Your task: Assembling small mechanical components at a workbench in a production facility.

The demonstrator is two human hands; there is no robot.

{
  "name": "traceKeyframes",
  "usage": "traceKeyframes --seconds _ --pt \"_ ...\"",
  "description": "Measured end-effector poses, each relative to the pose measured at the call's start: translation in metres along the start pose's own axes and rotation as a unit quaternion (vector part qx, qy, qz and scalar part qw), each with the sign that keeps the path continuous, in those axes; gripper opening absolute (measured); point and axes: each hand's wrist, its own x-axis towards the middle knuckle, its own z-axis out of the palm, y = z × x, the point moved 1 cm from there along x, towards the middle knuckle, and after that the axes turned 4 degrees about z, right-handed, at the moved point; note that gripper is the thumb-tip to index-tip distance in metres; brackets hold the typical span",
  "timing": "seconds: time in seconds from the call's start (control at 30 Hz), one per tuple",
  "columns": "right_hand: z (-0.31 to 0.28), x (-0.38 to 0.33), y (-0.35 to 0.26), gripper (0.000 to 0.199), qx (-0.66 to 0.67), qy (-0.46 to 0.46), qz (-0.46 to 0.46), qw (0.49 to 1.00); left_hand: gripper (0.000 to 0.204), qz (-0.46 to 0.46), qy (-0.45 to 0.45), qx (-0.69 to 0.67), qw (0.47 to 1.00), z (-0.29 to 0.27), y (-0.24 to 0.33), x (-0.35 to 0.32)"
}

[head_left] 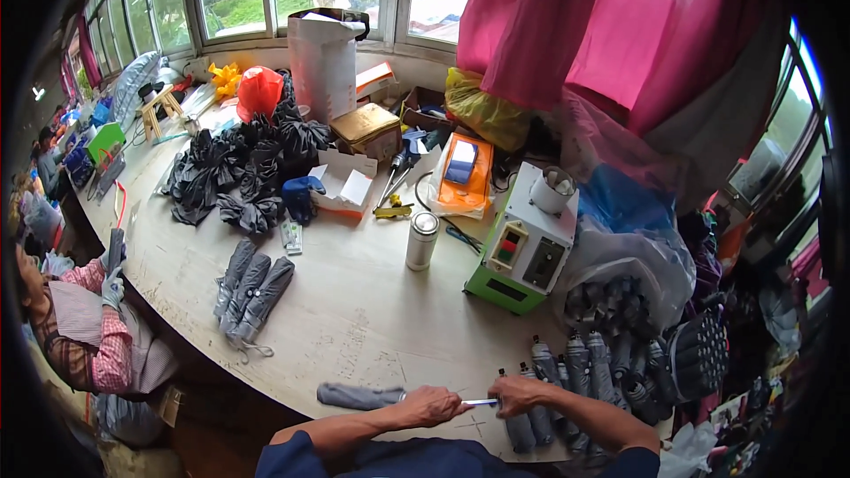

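Gripping a grey folded umbrella (359, 396) in the left hand (431, 406), the right hand (518, 394) pinches its shaft (479, 402) at the table's (372, 301) near edge; finished rolls (251, 290) lie aside, many (611, 363) remain.

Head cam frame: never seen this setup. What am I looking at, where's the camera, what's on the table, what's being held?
There is no machine here: a person works with two bare hands, and a wide fisheye camera worn on their head looks down, so straight edges bend near the rim. Their forearms come in from the bottom edge. The left hand grips a folded grey umbrella and the right hand pinches the end of its thin metal shaft. On the pale worktable lie three more folded umbrellas, a row of rolled ones, a heap of dark fabric, a steel flask and a green and white box with switches. Another person sits at the left.
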Motion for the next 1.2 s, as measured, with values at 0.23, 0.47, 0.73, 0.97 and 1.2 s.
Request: traceKeyframes --seconds 0.23,0.47,0.73,0.97,1.2 --pt "0.015 0.014 -0.010 0.025 -0.122 0.074 0.037 0.989 0.063 -0.004 0.003 -0.053 0.999 -0.004 -0.001 -0.017" --pt "-0.035 -0.006 -0.038 0.014 0.184 0.197 -0.161 0.950 0.060 -0.060 -0.345 -0.569 0.744 0.002 -0.029 -0.030" --pt "-0.035 0.010 -0.027 0.024 0.673 0.492 0.015 0.552 0.052 -0.014 0.061 -0.348 0.935 -0.039 0.034 0.024" --pt "-0.089 -0.023 -0.051 0.030 0.666 0.273 -0.557 0.415 0.052 0.105 -0.059 -0.443 0.889 -0.069 0.066 0.038" --pt "-0.110 -0.059 -0.055 0.024 0.589 0.292 -0.593 0.465 0.043 0.151 -0.231 -0.426 0.861 -0.110 0.109 0.029"
